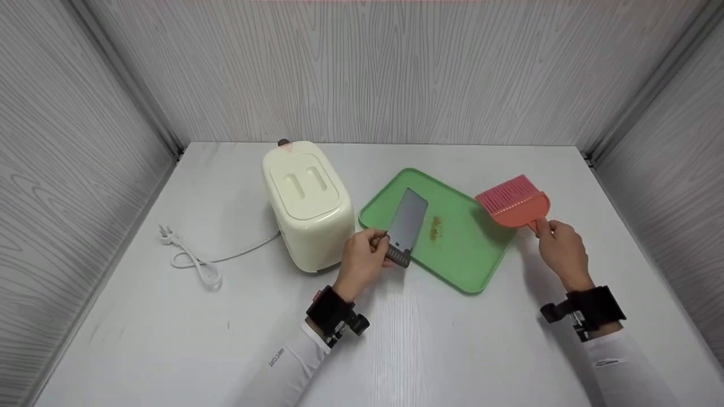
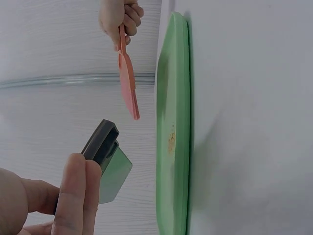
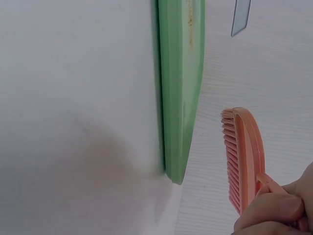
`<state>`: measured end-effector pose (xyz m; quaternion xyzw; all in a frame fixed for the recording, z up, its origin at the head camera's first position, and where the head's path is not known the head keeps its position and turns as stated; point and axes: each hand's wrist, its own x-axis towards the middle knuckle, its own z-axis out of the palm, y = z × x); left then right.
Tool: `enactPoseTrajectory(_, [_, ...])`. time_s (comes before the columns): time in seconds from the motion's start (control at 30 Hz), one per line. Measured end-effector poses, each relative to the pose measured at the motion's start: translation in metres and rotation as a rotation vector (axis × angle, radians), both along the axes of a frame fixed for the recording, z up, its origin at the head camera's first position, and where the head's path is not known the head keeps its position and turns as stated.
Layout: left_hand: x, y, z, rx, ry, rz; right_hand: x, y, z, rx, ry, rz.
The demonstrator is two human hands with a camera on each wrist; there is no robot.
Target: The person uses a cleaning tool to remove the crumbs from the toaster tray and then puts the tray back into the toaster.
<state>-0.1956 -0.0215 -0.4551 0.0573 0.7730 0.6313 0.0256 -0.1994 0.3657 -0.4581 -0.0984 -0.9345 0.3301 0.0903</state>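
My left hand (image 1: 363, 257) grips the black ridged end of a flat, grey, blade-like tool (image 1: 408, 219), whose exact kind I cannot tell. Its blade tilts up over the left part of a green tray (image 1: 458, 268). In the left wrist view the blade looks greenish. A small patch of brown crumbs (image 1: 435, 228) lies on the tray, right of the blade. By its short handle, my right hand (image 1: 564, 253) holds an orange hand brush (image 1: 517, 210) with pink bristles. The right wrist view shows the brush raised, apart from the tray.
Left of the tray stands a cream toaster (image 1: 308, 209) with its lid on, close to my left hand. Its white cord and plug (image 1: 195, 263) lie on the table at the left. Grey wood-grain panels (image 1: 384, 73) enclose the back and sides.
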Motion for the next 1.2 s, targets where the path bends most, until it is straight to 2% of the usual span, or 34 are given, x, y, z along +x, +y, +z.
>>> enactPoseTrajectory(0.4, [0.015,-0.017,-0.002,0.038,0.002,0.037,0.003,0.027,-0.006,0.016,-0.042,-0.041])
enactPoseTrajectory(0.9, [0.031,-0.029,-0.014,0.067,0.020,0.044,0.003,0.053,-0.020,0.029,-0.121,-0.054])
enactPoseTrajectory(1.2, [0.039,-0.032,-0.024,0.069,0.004,0.056,0.003,0.060,-0.021,-0.040,-0.180,-0.060])
